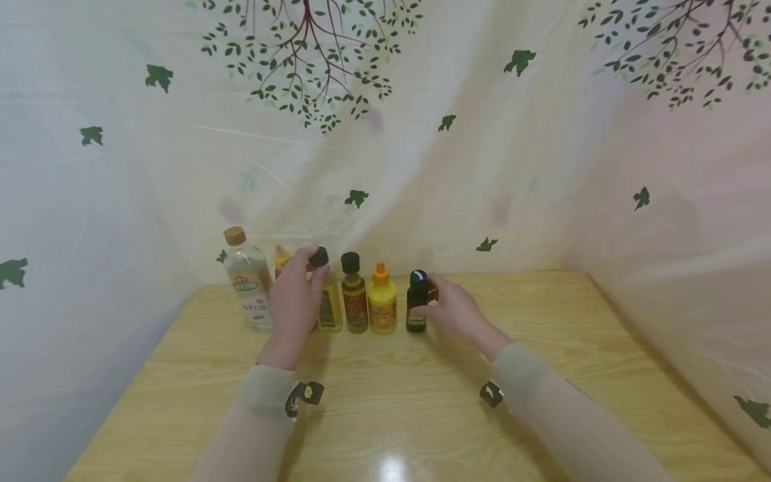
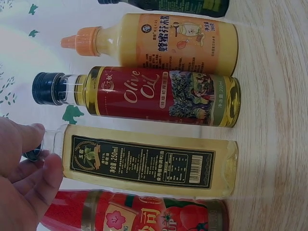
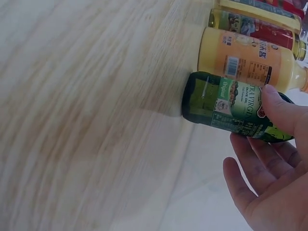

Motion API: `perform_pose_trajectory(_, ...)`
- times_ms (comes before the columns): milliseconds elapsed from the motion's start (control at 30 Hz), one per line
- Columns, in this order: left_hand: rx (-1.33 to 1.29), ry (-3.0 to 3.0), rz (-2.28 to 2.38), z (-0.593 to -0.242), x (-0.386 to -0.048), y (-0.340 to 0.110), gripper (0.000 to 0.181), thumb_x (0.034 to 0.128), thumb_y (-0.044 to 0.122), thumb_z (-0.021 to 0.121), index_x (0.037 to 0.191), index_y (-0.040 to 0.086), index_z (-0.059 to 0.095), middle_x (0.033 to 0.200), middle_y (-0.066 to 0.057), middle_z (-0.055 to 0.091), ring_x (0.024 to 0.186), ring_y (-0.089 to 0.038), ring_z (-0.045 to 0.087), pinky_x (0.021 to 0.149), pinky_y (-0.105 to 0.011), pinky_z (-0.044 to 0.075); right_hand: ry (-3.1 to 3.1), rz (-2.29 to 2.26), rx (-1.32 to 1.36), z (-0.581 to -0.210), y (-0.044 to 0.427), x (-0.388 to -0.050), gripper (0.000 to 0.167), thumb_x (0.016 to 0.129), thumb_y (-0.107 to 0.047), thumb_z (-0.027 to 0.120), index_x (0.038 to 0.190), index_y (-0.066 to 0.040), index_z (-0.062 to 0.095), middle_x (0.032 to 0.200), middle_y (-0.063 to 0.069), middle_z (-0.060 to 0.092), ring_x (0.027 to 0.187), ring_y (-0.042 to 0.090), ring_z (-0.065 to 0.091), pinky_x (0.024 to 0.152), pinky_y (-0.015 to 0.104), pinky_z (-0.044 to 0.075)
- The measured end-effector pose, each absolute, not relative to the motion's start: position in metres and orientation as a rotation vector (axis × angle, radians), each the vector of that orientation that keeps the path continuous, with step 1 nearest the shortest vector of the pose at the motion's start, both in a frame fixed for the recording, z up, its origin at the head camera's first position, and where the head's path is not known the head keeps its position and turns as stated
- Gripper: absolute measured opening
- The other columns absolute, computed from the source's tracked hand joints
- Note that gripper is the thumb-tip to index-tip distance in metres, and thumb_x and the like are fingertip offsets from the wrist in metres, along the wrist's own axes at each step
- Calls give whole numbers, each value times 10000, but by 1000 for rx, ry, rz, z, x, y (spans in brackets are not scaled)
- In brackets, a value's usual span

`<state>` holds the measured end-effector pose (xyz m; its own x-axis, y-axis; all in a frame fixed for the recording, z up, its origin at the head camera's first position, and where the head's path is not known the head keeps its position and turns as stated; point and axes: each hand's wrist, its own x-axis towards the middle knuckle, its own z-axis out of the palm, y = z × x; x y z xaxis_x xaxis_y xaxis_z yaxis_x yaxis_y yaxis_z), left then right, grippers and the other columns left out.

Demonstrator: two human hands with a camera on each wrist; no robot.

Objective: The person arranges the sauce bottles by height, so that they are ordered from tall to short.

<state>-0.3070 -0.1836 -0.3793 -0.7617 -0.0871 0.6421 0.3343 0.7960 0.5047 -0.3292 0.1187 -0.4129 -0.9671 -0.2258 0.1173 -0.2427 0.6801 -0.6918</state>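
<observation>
My left hand (image 1: 292, 298) pinches the black-capped neck of a clear bottle of pale yellow oil (image 2: 224, 166) with a black label. That bottle stands upright in the row. At the row's right end, my right hand (image 1: 460, 311) holds a dark green olive oil bottle (image 3: 236, 106), thumb on one side and fingers on the other. Between the two held bottles stand a red-labelled olive oil bottle (image 2: 159, 96) and a yellow squeeze bottle (image 1: 382, 311) with an orange nozzle. A red ketchup bottle (image 2: 139, 211) is beside the left hand, partly hidden by it in the head view.
A tall clear bottle (image 1: 245, 281) with a brown cap stands at the row's left end. The bottles are near the back edge of a wooden table (image 1: 385, 402). A pale curtain (image 1: 421, 187) with printed leaves hangs behind and at both sides.
</observation>
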Motion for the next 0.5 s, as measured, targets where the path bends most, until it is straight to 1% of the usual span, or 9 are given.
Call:
perform_pose_trajectory(200, -207, -2294, -807, -379, -306, -185, 445, 1069, 175, 761, 1474, 44, 630, 1304, -198, 759, 1002, -420, 763, 823, -560, 620, -2858, 1213, 416, -417, 119, -330, 670, 946, -275, 912, 1494, -56, 596, 1349, 135, 726, 1267, 367, 669, 1129, 582, 517)
perform_pose_trajectory(300, -207, -2276, -801, -378, -306, -190, 455, 1060, 185, 776, 1478, 59, 647, 1291, -187, 769, 959, -388, 767, 799, -537, 623, -2842, 1230, 452, -417, 118, -331, 703, 948, -281, 911, 1526, -53, 582, 1382, 138, 714, 1281, 374, 662, 1131, 586, 516)
perform_pose_trajectory(367, -201, -2267, -788, -377, -305, -194, 498, 1043, 199, 799, 1502, 80, 647, 1277, -179, 776, 880, -350, 749, 742, -502, 610, -2838, 1222, 474, -417, 118, -332, 749, 949, -293, 911, 1565, -57, 555, 1437, 137, 688, 1306, 377, 649, 1134, 594, 512)
perform_pose_trajectory(433, -184, -2278, -770, -375, -302, -197, 572, 1033, 227, 813, 1558, 116, 616, 1159, -158, 788, 790, -300, 695, 671, -448, 566, -2835, 1212, 483, -416, 117, -330, 809, 949, -323, 909, 1608, -65, 516, 1507, 137, 647, 1343, 377, 628, 1141, 604, 504)
perform_pose_trajectory(500, -178, -2293, -733, -373, -298, -199, 650, 1023, 249, 824, 1610, 137, 567, 1015, -132, 755, 735, -266, 627, 623, -410, 510, -2841, 1166, 483, -417, 119, -328, 859, 949, -362, 904, 1641, -81, 481, 1577, 134, 596, 1382, 376, 605, 1149, 618, 494)
